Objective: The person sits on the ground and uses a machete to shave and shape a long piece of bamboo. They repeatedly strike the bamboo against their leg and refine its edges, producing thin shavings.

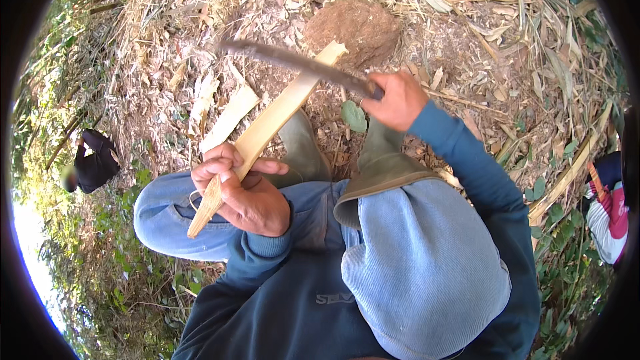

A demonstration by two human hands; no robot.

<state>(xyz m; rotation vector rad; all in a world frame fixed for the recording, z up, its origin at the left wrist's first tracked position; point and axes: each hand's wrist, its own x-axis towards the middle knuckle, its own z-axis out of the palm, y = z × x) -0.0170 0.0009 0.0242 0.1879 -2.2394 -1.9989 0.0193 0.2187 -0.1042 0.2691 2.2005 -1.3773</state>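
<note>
My left hand (250,193) is closed around the near part of a long, flat strip of pale split wood, perhaps bamboo (277,120). The strip slants away from me to the right, and its short near end sticks out below my fingers. My right hand (400,101) grips the handle of a machete (283,57) with a long, dark blade. That blade points left and crosses over the strip near its far end; whether it touches the wood I cannot tell. Just beyond my left hand shows another pale split piece (231,117).
A reddish-brown lump of earth or stone (353,32) sits on the ground past the strip's far end. My green rubber boots (303,150) stand under the work. Dry leaves and shavings (467,47) litter the ground. One person in black (99,160) is at far left, another person (608,217) at far right.
</note>
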